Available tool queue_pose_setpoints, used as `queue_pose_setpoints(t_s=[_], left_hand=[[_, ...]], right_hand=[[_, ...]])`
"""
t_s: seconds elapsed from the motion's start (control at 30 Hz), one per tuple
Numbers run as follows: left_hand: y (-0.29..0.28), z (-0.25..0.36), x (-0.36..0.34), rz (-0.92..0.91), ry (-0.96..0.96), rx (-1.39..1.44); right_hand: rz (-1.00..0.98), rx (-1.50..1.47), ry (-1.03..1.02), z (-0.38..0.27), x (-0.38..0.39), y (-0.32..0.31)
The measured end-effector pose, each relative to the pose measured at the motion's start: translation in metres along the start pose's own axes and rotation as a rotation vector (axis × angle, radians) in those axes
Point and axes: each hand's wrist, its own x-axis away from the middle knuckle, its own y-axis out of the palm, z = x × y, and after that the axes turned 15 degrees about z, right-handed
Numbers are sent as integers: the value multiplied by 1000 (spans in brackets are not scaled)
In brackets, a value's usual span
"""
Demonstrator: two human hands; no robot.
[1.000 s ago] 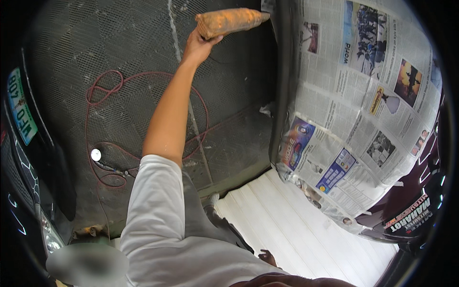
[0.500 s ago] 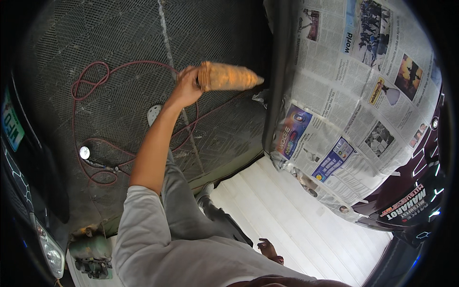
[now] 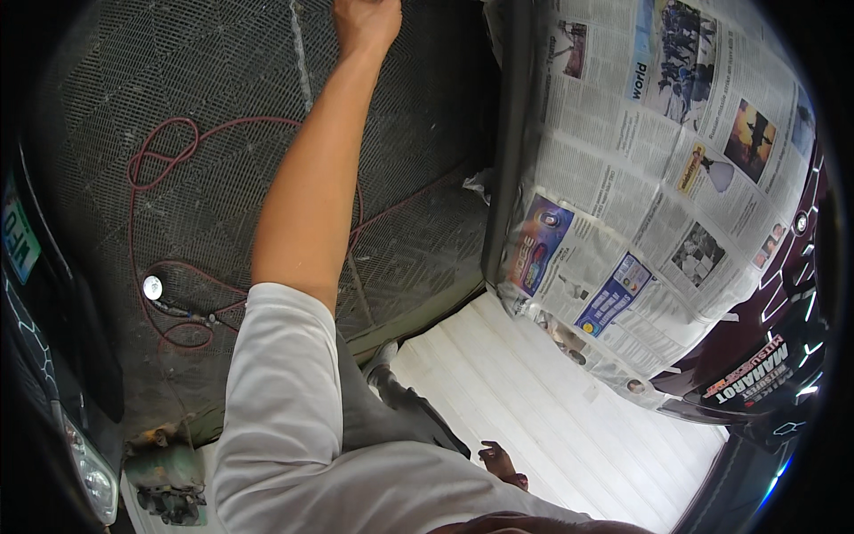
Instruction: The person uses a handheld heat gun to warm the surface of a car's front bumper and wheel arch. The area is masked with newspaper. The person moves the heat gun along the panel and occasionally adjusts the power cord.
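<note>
My left arm stretches up the view over the dark floor, and my left hand (image 3: 366, 22) is cut by the top edge. Its fingers lie mostly outside the picture, so what they hold, if anything, does not show. Beyond the lower edge of my grey shirt hangs my right hand (image 3: 500, 463), small in view, its fingers loosely bent and apart with nothing visible in them. The white slatted surface (image 3: 498, 365) lies behind it. Newspaper sheets (image 3: 614, 205) cover a rounded part of a dark maroon vehicle (image 3: 765, 334) on the right.
A red hose (image 3: 133, 231) loops over the dark ribbed floor (image 3: 222, 71), with a round white-faced gauge (image 3: 153, 287) beside it. A green air compressor (image 3: 165, 476) stands at lower left. Another vehicle's headlight (image 3: 89, 472) is at the left edge. My shoe (image 3: 382, 356) rests near the slatted surface.
My left hand has reached farther up, to the top edge. The orange ribbed, tapered thing it held is out of view now. My right hand stays about where it was.
</note>
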Motion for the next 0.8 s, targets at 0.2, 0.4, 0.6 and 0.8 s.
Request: queue_pose_setpoints(t_s=[0.2, 0.4, 0.6, 0.8], left_hand=[[-59, -12, 56, -256, 23, -108], [-157, -46, 154, -575, -78, -347], [-254, -71, 273, -802, 89, -437], [-329, -69, 405, -958, 272, -557]], right_hand=[[21, -73, -60, 29, -18, 20], [42, -122, -90, 17, -22, 38], [21, -221, -65, 28, -22, 76], [2, -369, -29, 73, -22, 140]])
